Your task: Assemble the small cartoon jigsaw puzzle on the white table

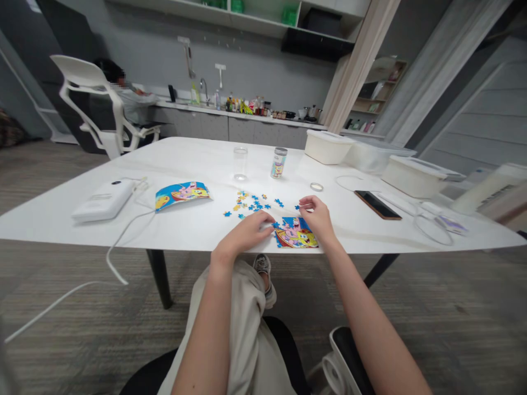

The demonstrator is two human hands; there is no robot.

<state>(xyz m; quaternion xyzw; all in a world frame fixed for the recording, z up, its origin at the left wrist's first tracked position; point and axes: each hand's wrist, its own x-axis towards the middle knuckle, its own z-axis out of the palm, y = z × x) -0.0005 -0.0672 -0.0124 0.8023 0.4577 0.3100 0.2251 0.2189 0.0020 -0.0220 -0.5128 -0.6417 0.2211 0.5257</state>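
Note:
A partly joined cartoon jigsaw puzzle lies at the table's front edge, with a yellow figure and pink figures on blue. My left hand rests at its left side, with thumb and forefinger closed around a small blue puzzle piece at the puzzle's edge. Above the puzzle's upper right, my right hand is closed in a pinch, a blue piece at its fingertips. Loose blue and yellow puzzle pieces are scattered beyond my left hand. The curved reference picture shows a similar scene to the left.
Behind the pieces stand a clear jar and a printed canister; a ring lies nearby. To the right are a phone, cables and lidded boxes. A white device sits left. Someone sits by the counter.

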